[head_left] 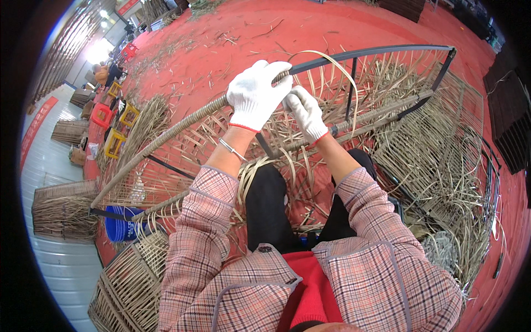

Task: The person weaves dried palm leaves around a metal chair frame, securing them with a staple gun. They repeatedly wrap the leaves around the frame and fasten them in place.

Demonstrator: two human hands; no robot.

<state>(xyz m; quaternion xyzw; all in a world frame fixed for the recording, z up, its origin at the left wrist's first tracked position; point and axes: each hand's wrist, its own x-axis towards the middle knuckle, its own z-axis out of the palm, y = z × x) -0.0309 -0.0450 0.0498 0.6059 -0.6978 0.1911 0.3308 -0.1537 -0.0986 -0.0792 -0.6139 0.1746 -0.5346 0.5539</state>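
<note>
A long dark metal frame [381, 50] lies across in front of me, its left rail wound closely with tan cane strip [182, 126]. My left hand [257, 94], in a white knit glove, closes over this rail where the winding meets bare metal. Just right of it and below the rail, my right hand [305, 114], gloved too, has its fingers curled together; what they pinch is hidden. A loose cane strip [355, 83] arcs from the rail beside my left hand and bends down to the right of my right hand. Cane-wrapped lower rails [381, 114] cross above my knees.
Piles of cane strips and woven panels [426, 160] lie to the right. A blue bucket [119, 224] and a slatted panel [133, 276] are at the lower left. Yellow stools [115, 143], a red stool [102, 115] and a person [102, 73] are farther left. Scraps litter the red floor.
</note>
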